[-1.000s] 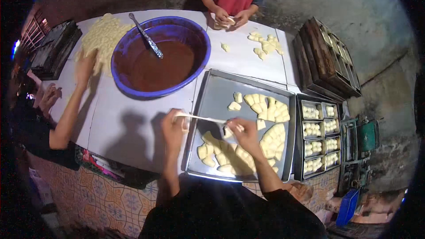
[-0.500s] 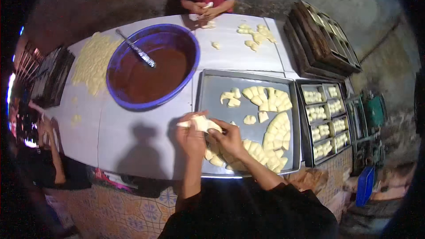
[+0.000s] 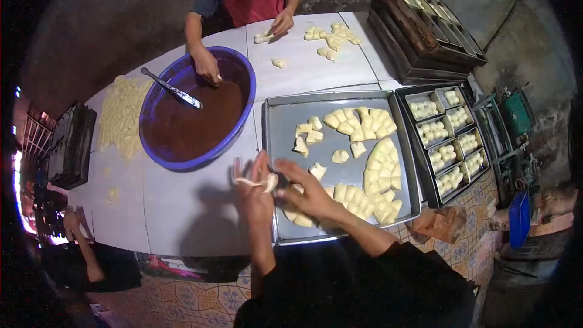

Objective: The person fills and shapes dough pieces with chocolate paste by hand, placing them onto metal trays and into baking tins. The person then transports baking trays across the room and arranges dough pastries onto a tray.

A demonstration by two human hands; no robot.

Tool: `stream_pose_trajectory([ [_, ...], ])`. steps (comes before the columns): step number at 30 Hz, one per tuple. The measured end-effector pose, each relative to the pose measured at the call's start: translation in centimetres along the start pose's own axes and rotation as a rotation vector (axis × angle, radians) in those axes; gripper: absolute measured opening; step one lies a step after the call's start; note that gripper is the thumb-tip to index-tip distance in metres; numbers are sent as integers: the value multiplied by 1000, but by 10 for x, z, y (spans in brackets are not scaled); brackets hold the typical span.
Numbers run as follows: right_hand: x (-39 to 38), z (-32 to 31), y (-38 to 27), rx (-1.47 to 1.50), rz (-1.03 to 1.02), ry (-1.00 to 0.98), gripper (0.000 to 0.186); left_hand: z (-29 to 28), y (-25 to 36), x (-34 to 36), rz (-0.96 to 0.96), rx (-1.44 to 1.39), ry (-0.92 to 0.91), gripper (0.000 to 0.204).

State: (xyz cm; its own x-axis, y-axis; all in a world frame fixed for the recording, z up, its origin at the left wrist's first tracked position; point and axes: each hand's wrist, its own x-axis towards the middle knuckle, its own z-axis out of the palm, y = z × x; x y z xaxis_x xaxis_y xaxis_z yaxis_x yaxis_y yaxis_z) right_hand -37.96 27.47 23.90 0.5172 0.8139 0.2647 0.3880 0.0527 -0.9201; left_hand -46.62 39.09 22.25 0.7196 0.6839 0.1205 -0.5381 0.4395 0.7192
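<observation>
A stretched strip of pale dough (image 3: 265,181) lies across the fingers of my left hand (image 3: 255,201), over the tray's near-left corner. The fingers point up and are spread, with a thicker lump of dough on their right side. Close beside it is my right hand (image 3: 311,193), fingers apart, its thumb and fingertips toward that lump. A small pale bit shows by its thumb; whether it touches the hand, I cannot tell. Beneath and beyond sits a grey metal tray (image 3: 276,140) with loose dough pieces (image 3: 317,170) and clusters of cut dough (image 3: 381,167).
A blue basin (image 3: 232,143) of brown filling with a metal spatula (image 3: 173,88) stands left. Beyond it a co-worker's hand (image 3: 206,65) reaches in. Small dough pieces (image 3: 124,115) cover the far left. Compartmented pans (image 3: 419,123) hold dough at right, near stacked pans (image 3: 419,42).
My hands have moved apart, and the dough between them now lies on my left hand alone. The co-worker's one hand has gone into the basin. The whole view has shifted slightly.
</observation>
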Motion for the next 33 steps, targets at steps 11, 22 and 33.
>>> stream_pose_trajectory([
  [11,-9,-52,-12,-253,-89,465,48,-16,-28,-37,-620,580,-190,46],
  [22,-20,-35,16,-103,-37,140,29,35,-35,-29,-228,112,7,51],
  [33,20,-31,5,52,-214,12,54,23,-10,-27,-336,647,35,14],
])
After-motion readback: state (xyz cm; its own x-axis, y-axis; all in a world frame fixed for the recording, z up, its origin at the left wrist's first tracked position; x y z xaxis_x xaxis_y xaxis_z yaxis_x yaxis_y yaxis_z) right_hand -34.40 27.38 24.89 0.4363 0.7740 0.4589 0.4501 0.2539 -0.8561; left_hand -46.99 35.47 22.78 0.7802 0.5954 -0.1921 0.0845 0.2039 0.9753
